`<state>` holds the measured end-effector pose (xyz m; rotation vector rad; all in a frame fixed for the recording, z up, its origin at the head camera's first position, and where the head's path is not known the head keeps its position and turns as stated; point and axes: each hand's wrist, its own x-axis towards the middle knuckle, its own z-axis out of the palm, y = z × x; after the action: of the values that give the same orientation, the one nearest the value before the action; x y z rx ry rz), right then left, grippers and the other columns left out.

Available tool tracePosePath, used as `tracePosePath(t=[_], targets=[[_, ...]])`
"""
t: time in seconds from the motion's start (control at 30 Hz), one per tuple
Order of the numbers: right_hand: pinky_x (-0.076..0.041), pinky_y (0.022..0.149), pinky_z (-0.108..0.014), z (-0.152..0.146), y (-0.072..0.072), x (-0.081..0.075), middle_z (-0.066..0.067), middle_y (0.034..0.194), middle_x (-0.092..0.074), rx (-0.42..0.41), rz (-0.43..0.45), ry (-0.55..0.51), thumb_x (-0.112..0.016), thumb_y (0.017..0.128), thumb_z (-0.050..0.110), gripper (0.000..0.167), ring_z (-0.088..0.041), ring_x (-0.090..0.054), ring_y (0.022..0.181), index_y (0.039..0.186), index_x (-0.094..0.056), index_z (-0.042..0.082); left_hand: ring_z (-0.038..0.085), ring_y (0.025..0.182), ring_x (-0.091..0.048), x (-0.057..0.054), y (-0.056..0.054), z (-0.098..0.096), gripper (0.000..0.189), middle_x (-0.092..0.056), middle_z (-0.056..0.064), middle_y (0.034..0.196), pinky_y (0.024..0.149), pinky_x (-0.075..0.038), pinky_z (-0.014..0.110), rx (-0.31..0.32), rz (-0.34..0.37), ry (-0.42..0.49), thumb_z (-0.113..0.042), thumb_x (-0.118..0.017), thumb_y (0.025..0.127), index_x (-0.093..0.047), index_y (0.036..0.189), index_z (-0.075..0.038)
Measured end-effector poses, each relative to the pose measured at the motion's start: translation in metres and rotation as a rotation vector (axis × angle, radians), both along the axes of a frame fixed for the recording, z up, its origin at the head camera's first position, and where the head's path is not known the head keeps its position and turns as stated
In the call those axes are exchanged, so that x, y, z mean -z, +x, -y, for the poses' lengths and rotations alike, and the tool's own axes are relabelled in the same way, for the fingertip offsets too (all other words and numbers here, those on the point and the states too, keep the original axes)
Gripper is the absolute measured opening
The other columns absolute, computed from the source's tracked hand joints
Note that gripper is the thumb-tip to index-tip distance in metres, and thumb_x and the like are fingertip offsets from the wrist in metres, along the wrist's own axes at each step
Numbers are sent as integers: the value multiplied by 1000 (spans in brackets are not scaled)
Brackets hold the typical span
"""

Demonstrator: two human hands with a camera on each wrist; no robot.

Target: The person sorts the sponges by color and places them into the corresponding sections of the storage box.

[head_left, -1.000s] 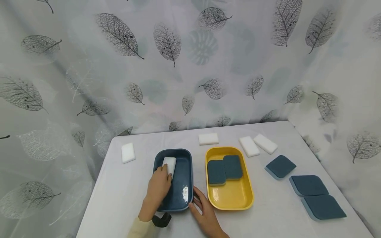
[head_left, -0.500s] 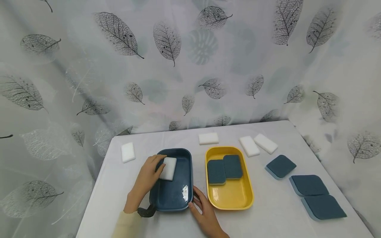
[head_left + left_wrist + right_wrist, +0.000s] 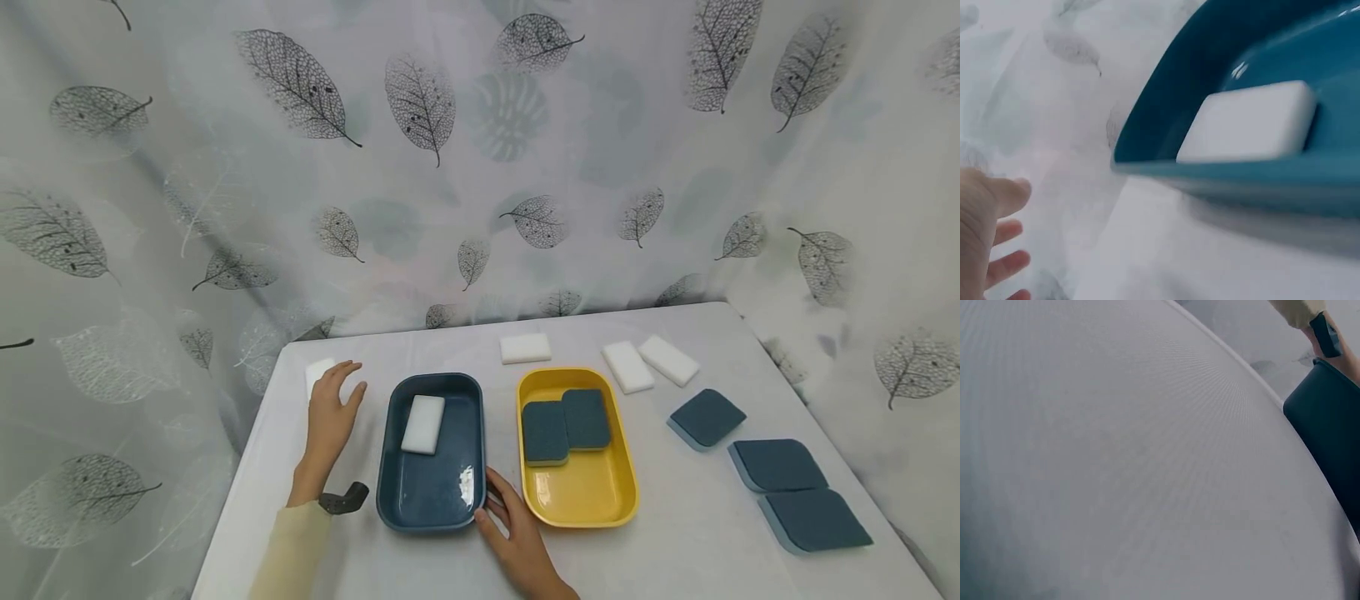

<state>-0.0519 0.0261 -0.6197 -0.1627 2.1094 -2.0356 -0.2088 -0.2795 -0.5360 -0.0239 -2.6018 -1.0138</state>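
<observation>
My left hand (image 3: pixel 330 421) is over the table's left side, fingers spread and holding nothing. Its fingers partly cover a white sponge block (image 3: pixel 317 369); whether they touch it I cannot tell. In the left wrist view the fingers (image 3: pixel 1009 197) are apart from the blue tray (image 3: pixel 1154 119). Another white sponge block (image 3: pixel 423 425) lies inside that blue tray (image 3: pixel 431 518), towards its upper left. My right hand (image 3: pixel 519 546) rests with thumb and fingers against the tray's lower right corner. The right wrist view shows the tray's side (image 3: pixel 1329 431) but not the right hand.
A yellow tray (image 3: pixel 581 512) holds two dark blue sponges (image 3: pixel 545 433). Behind it and to its right lie white blocks (image 3: pixel 525 348). More dark blue sponges (image 3: pixel 816 521) lie along the table's right side. A leaf-patterned curtain (image 3: pixel 480 167) hangs behind.
The left hand has let go of the white sponge block in the blue tray, lifted out and moved left to the block on the table. The right hand stays at the tray's corner.
</observation>
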Motion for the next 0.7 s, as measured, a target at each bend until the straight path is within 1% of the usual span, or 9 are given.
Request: tracePosePath(t=[0.1,0.23,0.4,0.53,0.63,0.7], targets=[[-41,116,-15,-1,-1,1,-4,165,-40,-2,5,5,-63,105,37,64,-23,-44,150,161,-35,22,47,134,-51,5,-4,10,37,-57,27,144,110,-42,64,-78,4,29,-9,-66,101,-63,136,1],[-40,116,-14,-1,-1,2,-4,165,-40,-8,9,3,-62,105,39,65,-23,-43,151,161,-35,22,46,122,-55,16,-8,24,35,-56,30,140,99,-46,60,-189,-1,59,-8,-63,102,-61,136,3],[-40,116,-15,-1,0,0,-3,165,-39,-8,14,0,-62,104,41,66,-22,-43,151,161,-35,21,45,115,-53,27,-10,39,41,-53,32,137,94,-41,54,-337,34,82,-10,-61,103,-55,139,8],[-39,116,-13,-2,0,-1,-4,166,-38,-14,25,-12,-62,104,41,68,-23,-41,152,162,-33,21,48,120,-48,34,-10,46,54,-47,36,136,99,-39,58,-436,122,131,-15,-59,103,-44,148,12],[-39,116,-12,-2,0,-1,-6,167,-37,-17,25,-24,-63,104,41,69,-24,-40,152,162,-33,19,53,127,-42,39,-10,50,65,-40,40,139,105,-37,63,-483,208,170,-23,-57,104,-35,152,14],[-39,116,-12,-2,0,-1,-6,166,-38,-15,20,-22,-63,104,41,68,-23,-41,152,162,-33,19,55,131,-38,40,-10,53,69,-37,42,141,108,-35,65,-507,255,189,-26,-56,104,-31,153,16]])
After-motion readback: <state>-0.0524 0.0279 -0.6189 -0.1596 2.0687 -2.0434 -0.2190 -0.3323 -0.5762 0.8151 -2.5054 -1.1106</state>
